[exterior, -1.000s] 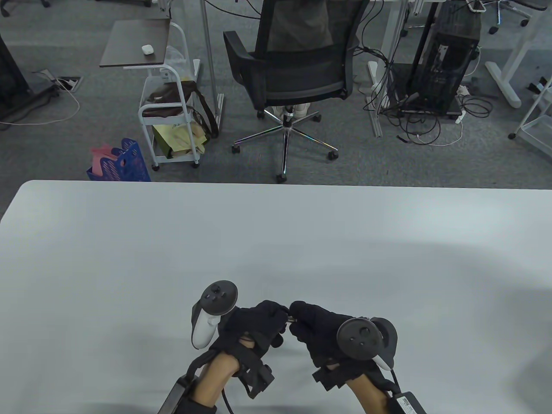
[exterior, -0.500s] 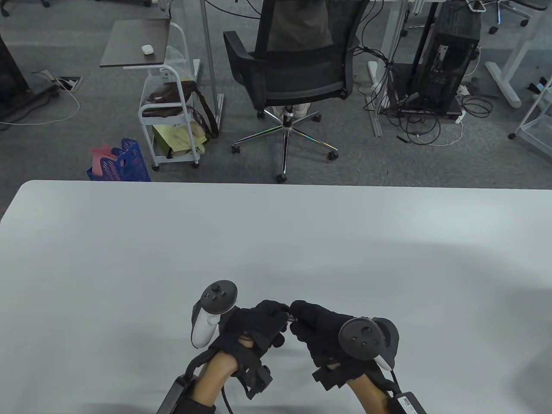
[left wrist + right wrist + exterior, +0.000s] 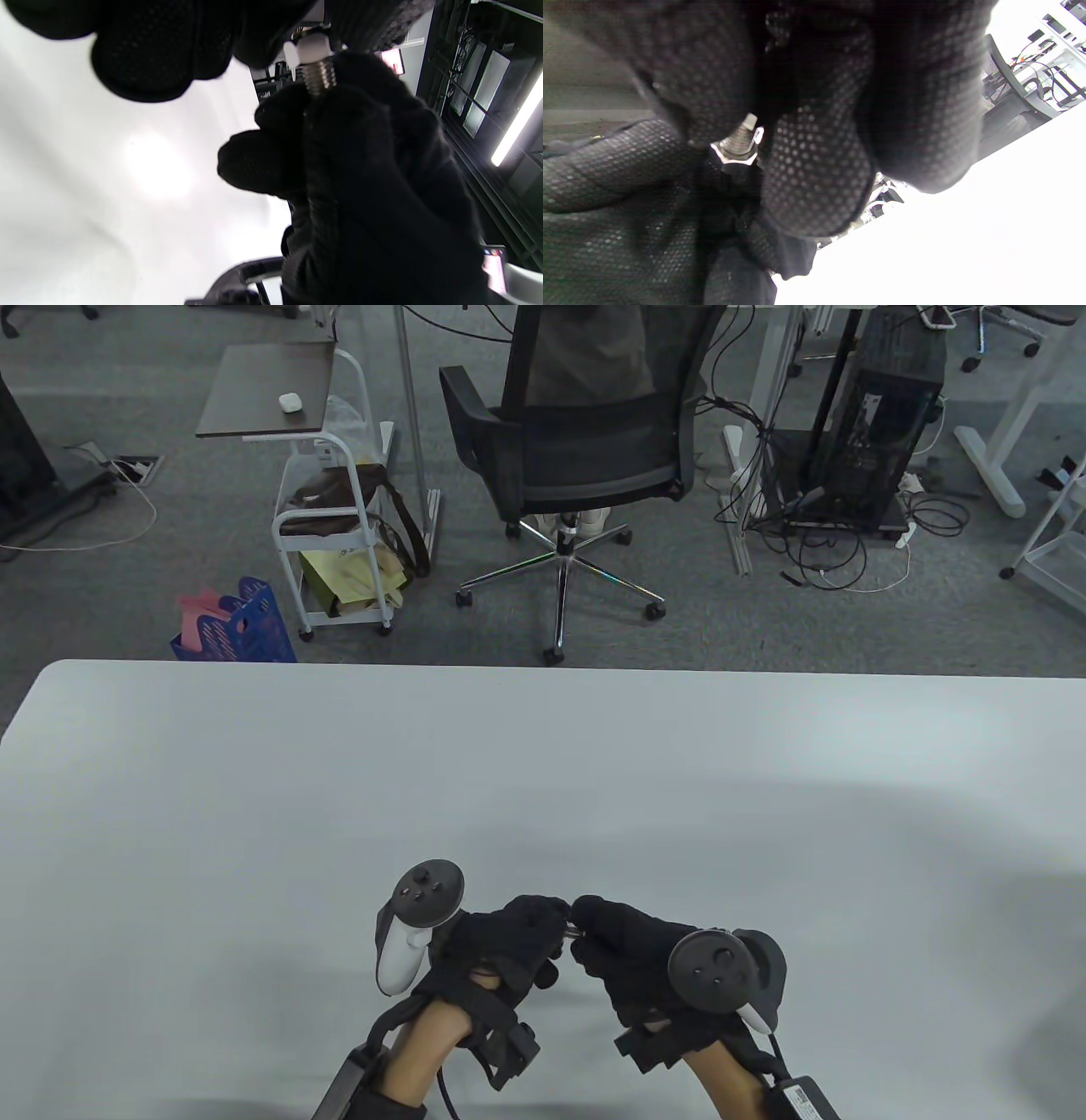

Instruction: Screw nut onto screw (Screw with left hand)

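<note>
Two black-gloved hands meet fingertip to fingertip above the near middle of the white table [image 3: 543, 780]. The left hand [image 3: 501, 950] pinches one white hexagonal nut [image 3: 312, 44], threaded on one silver metal screw [image 3: 321, 76] whose lower shank the right hand [image 3: 632, 954] grips

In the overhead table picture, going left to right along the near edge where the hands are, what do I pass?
White-handled tracker → left hand → screw pinched between both hands' fingertips → right hand → dark round tracker.
</note>
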